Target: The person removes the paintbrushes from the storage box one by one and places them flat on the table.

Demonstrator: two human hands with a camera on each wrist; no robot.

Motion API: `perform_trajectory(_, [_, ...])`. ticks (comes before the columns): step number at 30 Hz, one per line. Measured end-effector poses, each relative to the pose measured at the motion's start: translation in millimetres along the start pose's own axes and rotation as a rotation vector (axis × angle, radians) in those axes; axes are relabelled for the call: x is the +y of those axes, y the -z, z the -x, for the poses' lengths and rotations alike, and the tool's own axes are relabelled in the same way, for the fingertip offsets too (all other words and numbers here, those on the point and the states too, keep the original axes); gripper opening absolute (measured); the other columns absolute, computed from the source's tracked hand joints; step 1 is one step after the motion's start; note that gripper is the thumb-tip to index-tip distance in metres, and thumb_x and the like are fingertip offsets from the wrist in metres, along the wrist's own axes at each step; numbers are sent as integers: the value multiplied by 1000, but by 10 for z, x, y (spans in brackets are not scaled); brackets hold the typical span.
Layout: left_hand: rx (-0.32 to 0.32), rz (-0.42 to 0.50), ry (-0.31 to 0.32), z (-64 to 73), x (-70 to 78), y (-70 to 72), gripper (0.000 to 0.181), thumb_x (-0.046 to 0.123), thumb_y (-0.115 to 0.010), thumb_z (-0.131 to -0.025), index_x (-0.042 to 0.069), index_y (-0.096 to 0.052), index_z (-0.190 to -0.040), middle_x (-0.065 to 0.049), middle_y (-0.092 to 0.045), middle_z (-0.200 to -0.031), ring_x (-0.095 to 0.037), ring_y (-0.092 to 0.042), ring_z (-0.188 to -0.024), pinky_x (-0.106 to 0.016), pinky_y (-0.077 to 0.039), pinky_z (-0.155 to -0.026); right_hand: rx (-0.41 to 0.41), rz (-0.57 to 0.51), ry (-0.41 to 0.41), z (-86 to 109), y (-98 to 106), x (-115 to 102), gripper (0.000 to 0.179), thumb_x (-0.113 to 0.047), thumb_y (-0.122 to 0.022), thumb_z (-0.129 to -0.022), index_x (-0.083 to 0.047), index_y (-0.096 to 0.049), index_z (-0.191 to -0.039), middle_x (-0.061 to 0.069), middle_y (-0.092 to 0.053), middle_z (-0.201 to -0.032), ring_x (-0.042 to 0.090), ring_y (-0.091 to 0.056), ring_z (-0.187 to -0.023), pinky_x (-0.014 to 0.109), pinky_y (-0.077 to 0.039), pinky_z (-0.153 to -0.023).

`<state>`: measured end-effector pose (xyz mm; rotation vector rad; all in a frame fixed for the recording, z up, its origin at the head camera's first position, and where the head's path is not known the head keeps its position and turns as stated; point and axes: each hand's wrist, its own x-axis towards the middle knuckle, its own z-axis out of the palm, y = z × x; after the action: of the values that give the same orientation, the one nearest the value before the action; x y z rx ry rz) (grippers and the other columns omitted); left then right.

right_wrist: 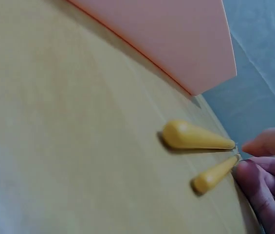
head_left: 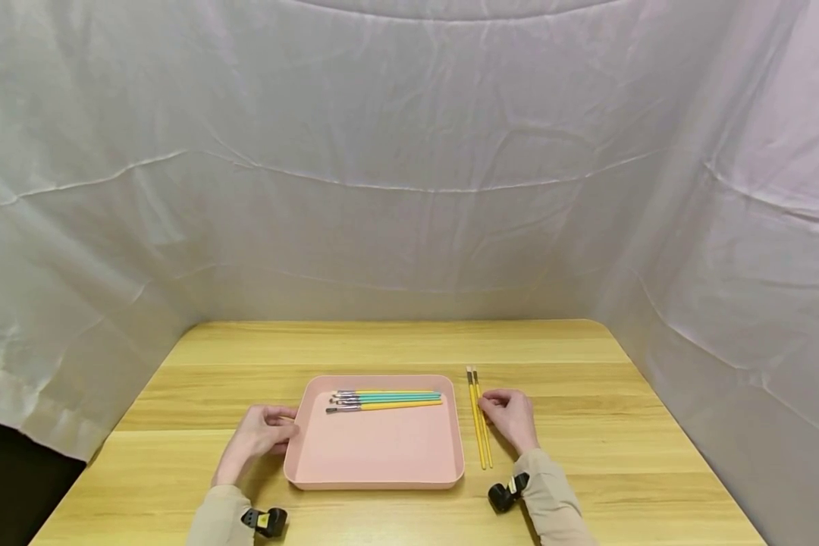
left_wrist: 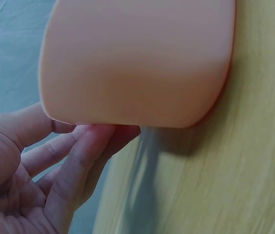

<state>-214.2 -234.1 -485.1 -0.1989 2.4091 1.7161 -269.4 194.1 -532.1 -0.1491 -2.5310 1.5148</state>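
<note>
A pink tray (head_left: 375,462) lies on the table, several yellow and teal paintbrushes (head_left: 389,397) together near its far side. My left hand (head_left: 262,432) holds the tray's left side, its fingers against the outer wall, also seen in the left wrist view beside the tray (left_wrist: 137,73). To the right of the tray lie two yellow paintbrushes, bristles pointing away. My right hand (head_left: 510,415) pinches the right-hand paintbrush (head_left: 486,440) partway along its handle. Close by on the left is the other yellow paintbrush (head_left: 476,425). In the right wrist view the fingertips partly hide the pinch.
The wooden table (head_left: 587,364) extends around the tray on all sides. A pale grey curtain (head_left: 396,227) hangs behind the table and along both sides. Each wrist wears a small black camera, such as the one on the right wrist (head_left: 505,494).
</note>
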Motion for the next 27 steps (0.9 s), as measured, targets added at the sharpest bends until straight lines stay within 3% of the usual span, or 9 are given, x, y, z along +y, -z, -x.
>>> perform_trajectory(6, [-8,14,4,-7,-2,4,43,-5,-66,-86,-21,-56,-125,-21,-75,-94,-19,-72,-78,-34,-64,-67,-16,-127,-51,-15,22,-11,26,-3,-69,-86,9,-72,-109,14,-72,-80,10,-61,-53,22,-55,-50])
perform_trajectory(12, [-8,13,9,-19,-11,8,43,-5,-66,-87,-21,-56,-125,-20,-75,-94,-19,-72,-78,-34,-64,-67,-21,-87,-29,-26,53,-121,27,-7,-69,-86,4,-74,-110,10,-72,-85,6,-59,-66,17,-51,-59])
perform_trajectory(16, [-10,19,6,-15,-9,9,43,-5,-66,-86,-21,-55,-125,-21,-75,-94,-19,-72,-78,-35,-64,-67,-42,-135,-14,-28,54,-225,27,-5,-71,-87,5,-73,-112,11,-73,-92,4,-59,-75,14,-51,-65])
perform_trajectory(23, [-5,23,10,6,4,0,43,-5,-67,-85,-20,-57,-124,-17,-75,-92,-18,-71,-77,-34,-64,-67,-168,-198,121,-25,10,-423,29,-5,-74,-88,7,-71,-114,22,-73,-106,5,-63,-87,13,-52,-81])
perform_trajectory(27, [-2,25,11,11,9,-3,43,-5,-67,-85,-20,-57,-124,-16,-75,-91,-18,-71,-77,-33,-64,-66,-262,-215,166,-32,-47,-537,27,-6,-74,-89,8,-70,-112,23,-73,-107,3,-64,-87,14,-53,-83])
